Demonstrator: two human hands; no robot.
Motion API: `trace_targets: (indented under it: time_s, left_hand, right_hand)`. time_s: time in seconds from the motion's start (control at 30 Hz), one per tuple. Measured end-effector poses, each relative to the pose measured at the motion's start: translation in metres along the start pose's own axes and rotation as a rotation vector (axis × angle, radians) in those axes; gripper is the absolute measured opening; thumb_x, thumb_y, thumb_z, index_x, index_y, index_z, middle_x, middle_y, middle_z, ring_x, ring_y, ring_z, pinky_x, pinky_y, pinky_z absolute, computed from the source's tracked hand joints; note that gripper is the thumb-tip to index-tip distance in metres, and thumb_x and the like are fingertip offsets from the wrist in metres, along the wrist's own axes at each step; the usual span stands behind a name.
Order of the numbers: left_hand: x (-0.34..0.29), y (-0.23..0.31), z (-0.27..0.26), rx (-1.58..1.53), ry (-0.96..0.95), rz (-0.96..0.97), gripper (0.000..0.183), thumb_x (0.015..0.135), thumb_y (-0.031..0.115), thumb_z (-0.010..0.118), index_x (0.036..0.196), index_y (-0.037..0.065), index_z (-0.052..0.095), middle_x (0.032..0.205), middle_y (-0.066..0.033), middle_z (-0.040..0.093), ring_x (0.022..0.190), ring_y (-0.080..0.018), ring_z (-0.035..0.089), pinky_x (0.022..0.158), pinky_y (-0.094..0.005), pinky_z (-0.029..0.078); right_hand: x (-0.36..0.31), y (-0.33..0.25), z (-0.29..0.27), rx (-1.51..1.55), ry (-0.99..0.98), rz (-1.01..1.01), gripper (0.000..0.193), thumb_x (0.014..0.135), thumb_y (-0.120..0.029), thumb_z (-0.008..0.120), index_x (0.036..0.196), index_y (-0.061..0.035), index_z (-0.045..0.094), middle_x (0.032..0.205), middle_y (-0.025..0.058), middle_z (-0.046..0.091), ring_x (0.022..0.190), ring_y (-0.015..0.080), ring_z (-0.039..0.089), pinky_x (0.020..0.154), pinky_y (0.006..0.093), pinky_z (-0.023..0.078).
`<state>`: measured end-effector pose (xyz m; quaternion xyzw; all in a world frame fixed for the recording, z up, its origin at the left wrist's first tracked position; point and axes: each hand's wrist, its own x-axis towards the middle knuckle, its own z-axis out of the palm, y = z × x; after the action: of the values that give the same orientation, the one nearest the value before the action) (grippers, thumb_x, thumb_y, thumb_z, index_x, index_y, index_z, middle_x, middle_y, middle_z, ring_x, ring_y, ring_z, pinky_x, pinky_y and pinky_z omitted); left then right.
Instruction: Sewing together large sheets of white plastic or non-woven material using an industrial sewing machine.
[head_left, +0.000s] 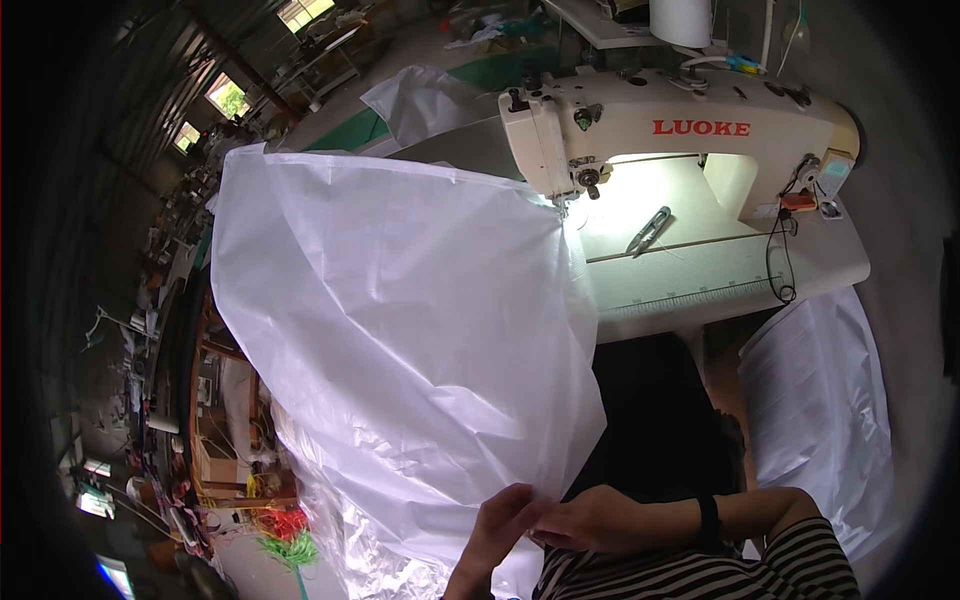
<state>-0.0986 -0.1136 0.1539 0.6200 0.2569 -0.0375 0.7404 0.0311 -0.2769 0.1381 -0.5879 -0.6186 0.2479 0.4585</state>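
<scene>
A large sheet of thin white material (390, 310) spreads from the sewing machine (700, 100) down to my lap. Its far right corner lies by the presser foot (562, 207), and a folded hem runs along its far edge. At the near edge, close to my body, my left hand (503, 522) pinches the sheet with bent fingers. Right beside it, touching, my right hand (590, 518) closes on the same edge; its fingertips are partly hidden. A pair of thread snips (650, 231) rests on the lit machine bed (690, 275).
Another white sheet (820, 400) hangs at the right, below the machine bed. Further white material (420, 105) lies behind the machine. Crumpled clear plastic (370, 530) sits at lower left, near red and green strands (285, 535). A black cord (783, 260) dangles over the bed's front.
</scene>
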Motion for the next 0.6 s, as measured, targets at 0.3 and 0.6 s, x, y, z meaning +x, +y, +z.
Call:
trace_targets:
  time_s: [0.3,0.6]
  left_hand:
    - [-0.007,-0.003,0.028,0.484,0.416,0.308,0.021,0.097,0.013,0.065,0.115,0.002,0.066,0.097,-0.0116,0.070,0.079,-0.0229,0.067,0.065,-0.0384,0.055]
    - [-0.012,0.044,0.062,0.867,0.269,0.641,0.009,0.087,-0.004,0.065,0.096,-0.003,0.066,0.087,-0.0186,0.068,0.077,-0.0359,0.067,0.070,-0.0390,0.054]
  right_hand:
    - [-0.016,0.055,-0.074,0.183,0.443,0.448,0.035,0.088,-0.019,0.076,0.116,-0.0027,0.065,0.122,0.0108,0.064,0.108,0.0269,0.065,0.094,0.0346,0.052]
    - [-0.052,-0.020,-0.028,-0.173,-0.346,0.045,0.026,0.098,-0.025,0.060,0.114,-0.0054,0.067,0.108,0.0076,0.069,0.083,0.0241,0.071,0.064,0.0322,0.060]
